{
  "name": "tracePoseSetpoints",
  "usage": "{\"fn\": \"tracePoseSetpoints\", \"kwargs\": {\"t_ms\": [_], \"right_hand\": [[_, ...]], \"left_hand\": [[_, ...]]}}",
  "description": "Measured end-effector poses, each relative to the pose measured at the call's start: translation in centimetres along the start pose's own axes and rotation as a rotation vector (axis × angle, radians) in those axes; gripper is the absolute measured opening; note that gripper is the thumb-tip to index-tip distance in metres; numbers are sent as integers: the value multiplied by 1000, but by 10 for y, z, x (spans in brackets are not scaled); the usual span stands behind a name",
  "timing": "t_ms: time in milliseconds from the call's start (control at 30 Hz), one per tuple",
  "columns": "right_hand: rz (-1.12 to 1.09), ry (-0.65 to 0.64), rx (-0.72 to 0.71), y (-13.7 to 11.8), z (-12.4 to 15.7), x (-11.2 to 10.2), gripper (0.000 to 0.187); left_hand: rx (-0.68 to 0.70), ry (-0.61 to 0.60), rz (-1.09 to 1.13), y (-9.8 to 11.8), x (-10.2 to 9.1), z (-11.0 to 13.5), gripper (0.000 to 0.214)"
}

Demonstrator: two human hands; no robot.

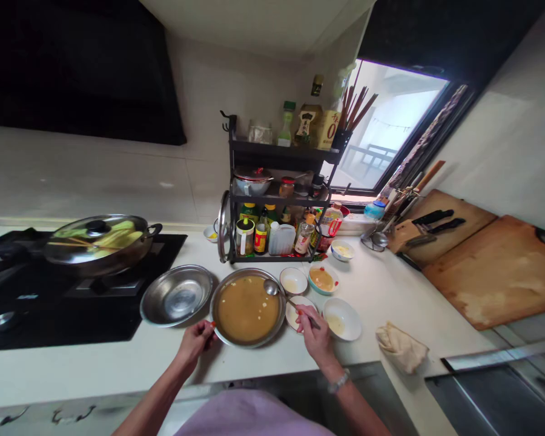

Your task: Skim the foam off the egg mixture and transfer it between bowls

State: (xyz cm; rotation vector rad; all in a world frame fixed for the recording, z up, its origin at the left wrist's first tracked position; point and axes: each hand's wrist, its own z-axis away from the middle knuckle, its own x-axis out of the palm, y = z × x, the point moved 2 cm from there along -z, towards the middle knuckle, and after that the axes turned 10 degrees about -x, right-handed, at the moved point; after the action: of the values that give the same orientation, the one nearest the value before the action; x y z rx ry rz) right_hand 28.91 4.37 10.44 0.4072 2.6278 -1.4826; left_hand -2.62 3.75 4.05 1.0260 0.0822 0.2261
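A metal basin [281, 309] of brown liquid with pale bits floating in it stands on the counter before me. My left hand [198, 339] pinches the basin's rim at its lower left. In my right hand [315, 333] is the handle of a metal ladle [271, 287]. The ladle's bowl hangs over the right part of the liquid; whether it touches the surface I cannot tell. Left of the basin sits a second metal basin [181, 297] with nothing in it. Close by my right hand are a white bowl [352, 321] with a little pale liquid and a small plate [292, 315] partly hidden by the hand.
A lidded pan [100, 257] sits on the black stove [104, 315] at left. Behind the basins rises a black rack [277, 200] of bottles and jars. Small bowls [323, 280] stand at right, near a folded cloth [402, 348]. Cutting boards [504, 272] lean by a knife block [404, 235].
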Motion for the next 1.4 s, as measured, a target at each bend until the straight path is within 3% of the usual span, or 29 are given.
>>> {"fn": "tracePoseSetpoints", "kwargs": {"t_ms": [133, 367, 833, 1067, 1267, 1400], "right_hand": [[-31, 6, 87, 9, 4, 14, 29], [-200, 290, 386, 12, 0, 11, 36], [-392, 468, 443, -6, -16, -15, 34], [-349, 584, 384, -6, -32, -56, 27], [-165, 746, 270, 19, -44, -107, 29], [49, 718, 208, 33, -43, -124, 36]], "left_hand": [[-5, 9, 12, 0, 0, 1, 44], [0, 11, 11, -1, -1, 0, 43], [-13, -7, 23, -9, -3, -8, 44], [-3, 1, 14, -9, -4, -10, 44], [0, 11, -10, -4, -3, -5, 45], [13, 11, -32, -1, -2, -2, 45]]}}
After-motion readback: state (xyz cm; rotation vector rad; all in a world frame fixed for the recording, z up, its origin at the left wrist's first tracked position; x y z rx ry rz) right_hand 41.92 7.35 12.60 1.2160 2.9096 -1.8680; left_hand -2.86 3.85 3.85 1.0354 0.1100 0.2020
